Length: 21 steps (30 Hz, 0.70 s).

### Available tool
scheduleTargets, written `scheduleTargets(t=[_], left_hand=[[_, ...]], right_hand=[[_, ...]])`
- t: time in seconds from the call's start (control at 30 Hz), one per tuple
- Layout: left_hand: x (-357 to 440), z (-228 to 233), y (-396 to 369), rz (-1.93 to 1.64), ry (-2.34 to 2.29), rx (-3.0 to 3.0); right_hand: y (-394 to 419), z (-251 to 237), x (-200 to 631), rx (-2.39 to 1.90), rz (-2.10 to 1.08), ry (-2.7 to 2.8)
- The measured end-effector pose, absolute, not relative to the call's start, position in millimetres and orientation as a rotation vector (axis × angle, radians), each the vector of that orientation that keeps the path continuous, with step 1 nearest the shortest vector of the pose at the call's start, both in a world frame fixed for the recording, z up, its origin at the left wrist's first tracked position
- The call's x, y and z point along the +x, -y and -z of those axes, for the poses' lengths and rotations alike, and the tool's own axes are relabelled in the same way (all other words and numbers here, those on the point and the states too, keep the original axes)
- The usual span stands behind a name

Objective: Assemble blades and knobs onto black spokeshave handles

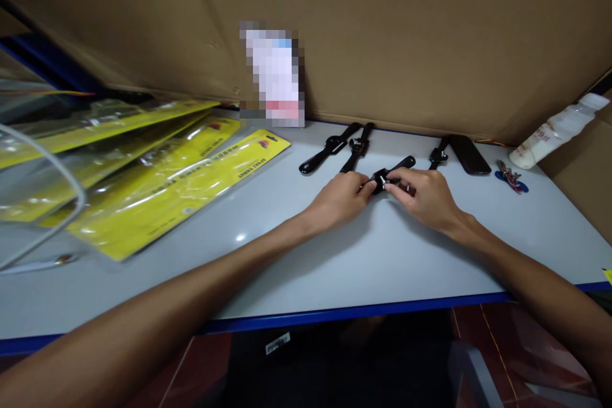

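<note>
Fingers [370, 186] pinch watch [389, 177] over grey table [296, 268].

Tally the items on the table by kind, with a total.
Black watches: 4 (one held by left hand and right hand)
Yellow packets: 3
Dark phone: 1
Key bunch: 1
White bottle: 1
Total: 10

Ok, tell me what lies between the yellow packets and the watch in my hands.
Head view: two other black watches lie there on the white table; the rest is bare tabletop up to the yellow packets.
</note>
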<state>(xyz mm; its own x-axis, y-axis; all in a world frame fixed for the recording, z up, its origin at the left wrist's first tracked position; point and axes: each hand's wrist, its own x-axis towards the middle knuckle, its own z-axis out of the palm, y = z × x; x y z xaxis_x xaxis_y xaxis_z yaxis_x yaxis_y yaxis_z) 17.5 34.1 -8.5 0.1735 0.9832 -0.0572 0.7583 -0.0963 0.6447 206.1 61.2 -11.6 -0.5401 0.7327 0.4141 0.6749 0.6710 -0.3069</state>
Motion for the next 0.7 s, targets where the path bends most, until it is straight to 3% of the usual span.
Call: scheduleTargets(t=[0.27, 0.7], left_hand=[[19.7, 11.5, -29.3, -0.401, -1.717, 2.131], [17.3, 6.9, -33.0, -0.585, -1.647, 1.981]], right_hand=[[-62.5, 15.4, 204.5, -1.114, -0.246, 2.41], [-63.7, 11.4, 207.8, -1.119, -0.376, 2.388]])
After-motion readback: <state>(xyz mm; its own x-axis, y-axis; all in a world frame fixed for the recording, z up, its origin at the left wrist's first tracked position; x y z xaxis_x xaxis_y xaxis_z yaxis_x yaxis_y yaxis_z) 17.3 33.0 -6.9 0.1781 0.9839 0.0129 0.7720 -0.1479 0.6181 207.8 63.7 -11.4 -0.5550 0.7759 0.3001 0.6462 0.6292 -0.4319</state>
